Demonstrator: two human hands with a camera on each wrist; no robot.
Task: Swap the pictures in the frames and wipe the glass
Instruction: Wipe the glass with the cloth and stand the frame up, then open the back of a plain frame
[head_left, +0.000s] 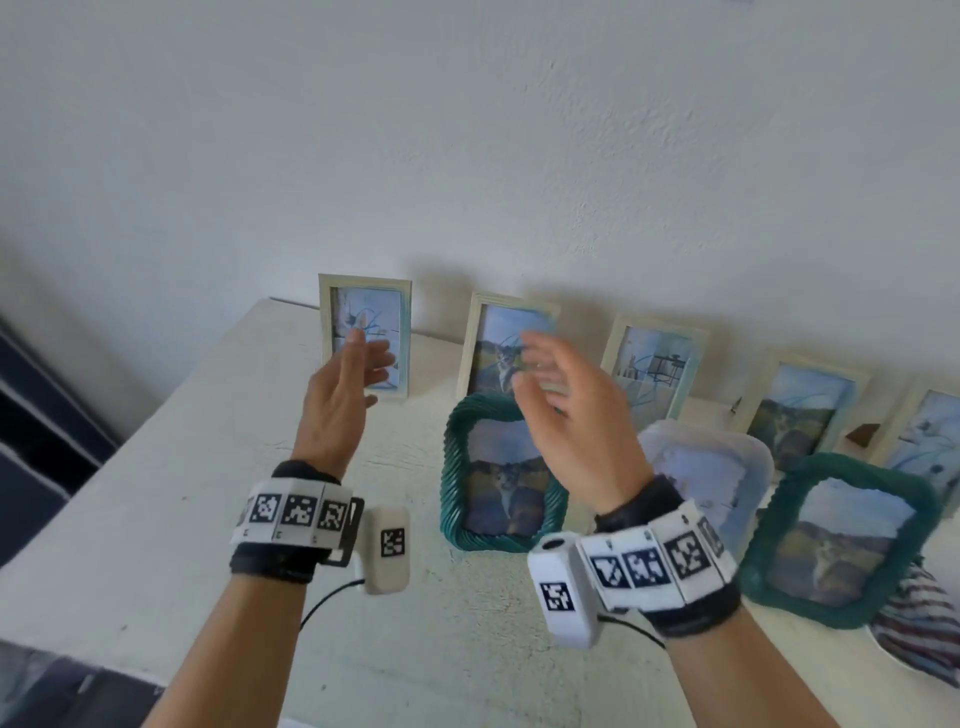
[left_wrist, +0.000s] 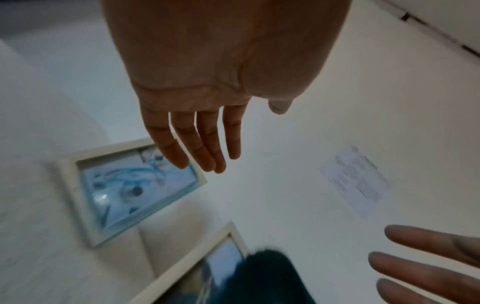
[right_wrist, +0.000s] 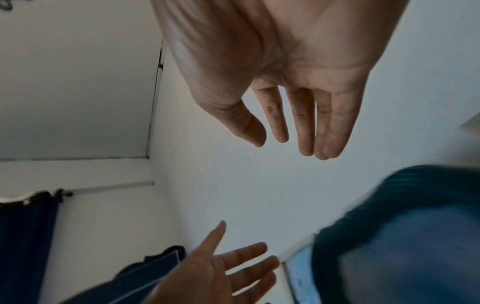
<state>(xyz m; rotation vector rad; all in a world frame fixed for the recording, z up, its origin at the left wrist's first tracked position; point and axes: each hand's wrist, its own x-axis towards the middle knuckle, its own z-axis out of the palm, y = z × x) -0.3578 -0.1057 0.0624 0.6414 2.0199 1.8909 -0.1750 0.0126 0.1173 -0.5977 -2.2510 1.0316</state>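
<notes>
Cream frames (head_left: 364, 336) stand behind both hands, left (head_left: 340, 410) and right (head_left: 576, 421), fingers spread, holding nothing.

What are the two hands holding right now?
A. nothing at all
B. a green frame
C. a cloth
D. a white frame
A. Both the left hand and the right hand are raised in the air with fingers straight and spread, and the wrist views show bare palms with nothing in them.
</notes>
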